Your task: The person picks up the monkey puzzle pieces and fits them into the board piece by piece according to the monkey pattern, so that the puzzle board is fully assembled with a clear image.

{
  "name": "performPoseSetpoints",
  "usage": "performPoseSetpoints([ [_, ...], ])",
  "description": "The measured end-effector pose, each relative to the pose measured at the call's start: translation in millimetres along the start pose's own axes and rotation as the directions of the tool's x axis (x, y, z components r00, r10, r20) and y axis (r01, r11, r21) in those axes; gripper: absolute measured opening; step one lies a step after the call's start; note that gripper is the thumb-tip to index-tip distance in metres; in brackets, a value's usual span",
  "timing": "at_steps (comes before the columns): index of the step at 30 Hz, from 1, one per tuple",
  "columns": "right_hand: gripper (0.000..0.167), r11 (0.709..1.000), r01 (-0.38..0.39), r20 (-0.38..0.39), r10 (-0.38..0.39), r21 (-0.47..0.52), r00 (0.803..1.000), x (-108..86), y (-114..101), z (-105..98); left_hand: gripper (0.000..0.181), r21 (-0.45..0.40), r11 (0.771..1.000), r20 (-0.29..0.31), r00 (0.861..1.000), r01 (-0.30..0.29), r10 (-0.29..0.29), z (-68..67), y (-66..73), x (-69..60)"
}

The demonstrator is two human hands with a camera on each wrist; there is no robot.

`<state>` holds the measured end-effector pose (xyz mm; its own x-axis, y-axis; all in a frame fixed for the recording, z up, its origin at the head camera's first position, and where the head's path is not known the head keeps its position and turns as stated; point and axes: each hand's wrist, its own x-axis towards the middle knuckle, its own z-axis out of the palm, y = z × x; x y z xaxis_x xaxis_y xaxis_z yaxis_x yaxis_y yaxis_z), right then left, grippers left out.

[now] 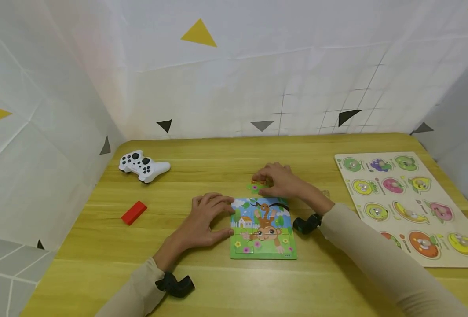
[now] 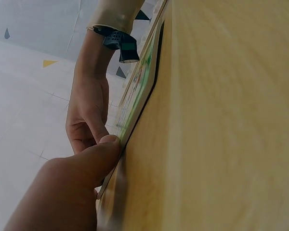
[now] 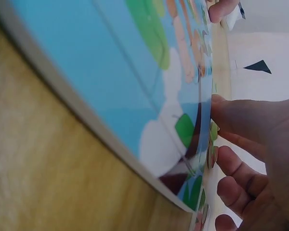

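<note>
A square jigsaw board [image 1: 263, 253] with a monkey, a house and flowers lies flat on the table. My left hand [image 1: 208, 222] rests at its left side, the thumb against the edge and the fingers by the upper left corner. In the left wrist view the left thumb [image 2: 103, 151] touches the board's edge. Just beyond the board's far edge, my right hand [image 1: 279, 180] curls over a puzzle piece [image 1: 255, 188], green with a pink flower. The right wrist view shows thumb and fingers around small pieces [image 3: 213, 156], partly hidden behind the board.
On the right lies a large wooden fruit peg board [image 1: 376, 229]. A white game controller [image 1: 143, 166] stands at the back left, with a red block [image 1: 134, 213] nearer to me. Pale patterned cloth [image 1: 226, 97] hangs behind the table [image 1: 202, 167].
</note>
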<state>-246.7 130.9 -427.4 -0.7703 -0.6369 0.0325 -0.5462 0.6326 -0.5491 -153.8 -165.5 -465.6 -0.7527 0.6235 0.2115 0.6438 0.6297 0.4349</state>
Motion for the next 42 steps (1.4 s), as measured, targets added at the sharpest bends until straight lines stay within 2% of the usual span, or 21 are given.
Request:
performPoseSetpoints([
  [6,0.033,1.0,0.006,0.009,-0.006,0.021,1.0,2.4,1.3,0.1,0.041,-0.003,1.0,-0.001,1.0,0.002,-0.002,-0.8,0.4,0.5],
  [11,0.03,0.999,-0.015,0.054,0.014,0.033,0.998,4.6,0.3,-1.9,0.041,-0.004,1.0,0.002,1.0,0.004,-0.004,-1.1,1.0,0.1],
  [21,0.037,0.998,-0.049,0.121,0.046,0.026,0.992,8.4,0.2,-6.0,0.041,0.002,1.0,-0.003,1.0,-0.004,0.004,-1.1,1.1,0.3],
  [30,0.032,0.998,-0.035,0.093,0.031,0.044,0.995,7.4,-0.8,-4.6,0.041,0.007,1.0,-0.008,1.0,-0.009,0.009,-0.5,1.2,0.0],
  [36,0.039,0.999,-0.025,0.054,0.023,0.035,0.998,4.9,0.9,-3.6,0.04,-0.001,1.0,-0.012,1.0,-0.01,0.01,0.2,0.3,-0.1],
  [42,0.031,0.999,-0.011,0.095,0.008,0.037,0.995,6.8,2.4,-4.2,0.04,-0.018,1.0,-0.019,1.0,-0.014,0.013,1.1,-0.1,-0.2],
])
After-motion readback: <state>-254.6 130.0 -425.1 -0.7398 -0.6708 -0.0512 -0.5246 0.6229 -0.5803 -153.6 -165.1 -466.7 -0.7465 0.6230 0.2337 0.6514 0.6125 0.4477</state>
